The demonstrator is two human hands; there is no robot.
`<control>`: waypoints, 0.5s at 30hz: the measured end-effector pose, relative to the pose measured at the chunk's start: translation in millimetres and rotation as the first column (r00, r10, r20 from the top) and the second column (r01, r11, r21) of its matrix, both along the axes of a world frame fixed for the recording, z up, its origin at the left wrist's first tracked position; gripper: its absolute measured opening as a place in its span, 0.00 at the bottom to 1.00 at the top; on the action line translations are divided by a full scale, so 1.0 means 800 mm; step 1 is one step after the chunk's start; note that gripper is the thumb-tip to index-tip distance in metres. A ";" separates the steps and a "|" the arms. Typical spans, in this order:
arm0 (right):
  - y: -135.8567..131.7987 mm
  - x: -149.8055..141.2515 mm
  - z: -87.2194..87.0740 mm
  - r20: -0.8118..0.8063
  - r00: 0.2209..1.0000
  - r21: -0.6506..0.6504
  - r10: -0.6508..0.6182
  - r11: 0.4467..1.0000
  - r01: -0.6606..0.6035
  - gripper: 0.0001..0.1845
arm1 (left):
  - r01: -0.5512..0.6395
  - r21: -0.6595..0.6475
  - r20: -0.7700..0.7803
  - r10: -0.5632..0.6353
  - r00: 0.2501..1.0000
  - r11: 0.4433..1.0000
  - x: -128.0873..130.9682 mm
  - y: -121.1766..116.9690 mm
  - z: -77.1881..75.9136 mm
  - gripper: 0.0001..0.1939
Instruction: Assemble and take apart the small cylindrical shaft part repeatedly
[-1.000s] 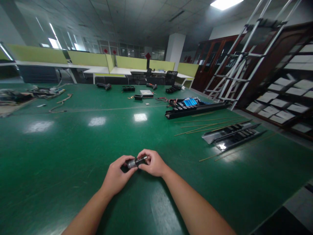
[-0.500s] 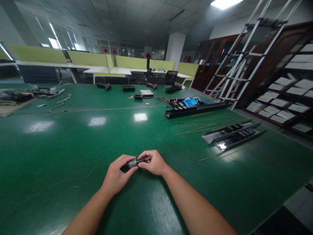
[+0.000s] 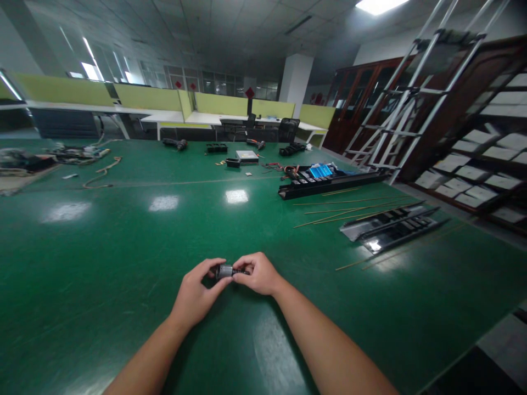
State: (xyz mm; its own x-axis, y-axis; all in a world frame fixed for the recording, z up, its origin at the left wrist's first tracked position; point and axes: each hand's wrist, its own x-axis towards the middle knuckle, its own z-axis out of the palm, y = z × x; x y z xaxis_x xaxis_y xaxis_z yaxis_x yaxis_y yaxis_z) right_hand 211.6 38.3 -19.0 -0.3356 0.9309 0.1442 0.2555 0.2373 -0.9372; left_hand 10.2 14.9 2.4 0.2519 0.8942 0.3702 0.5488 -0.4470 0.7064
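What looks like a small cylindrical motor (image 3: 224,271), with a silver body, a dark left end and a thin dark shaft on the right, is held level between my two hands just above the green table (image 3: 185,230). My left hand (image 3: 196,292) is closed around its body, thumb below and fingers above. Pinched in my right hand (image 3: 260,274) is the thin shaft end, partly hidden by the fingers. The dark left end is shaded by my left fingers.
Thin brass-coloured rods (image 3: 349,211) and black metal channels (image 3: 395,233) lie to the right. Behind them is a long black rail (image 3: 329,186) with blue parts. A white box (image 3: 247,157) and a drill-like tool (image 3: 175,144) are farther back. Wires and boards (image 3: 78,153) lie far left.
The cylindrical motor has turned slightly to lie more level, and my left fingers have shifted a little on it. My right hand has hardly moved.
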 end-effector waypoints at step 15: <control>-0.001 0.001 0.001 -0.027 0.999 0.007 0.032 0.999 -0.032 0.13 | -0.009 -0.149 0.066 0.019 0.998 0.989 0.003 0.001 0.004 0.16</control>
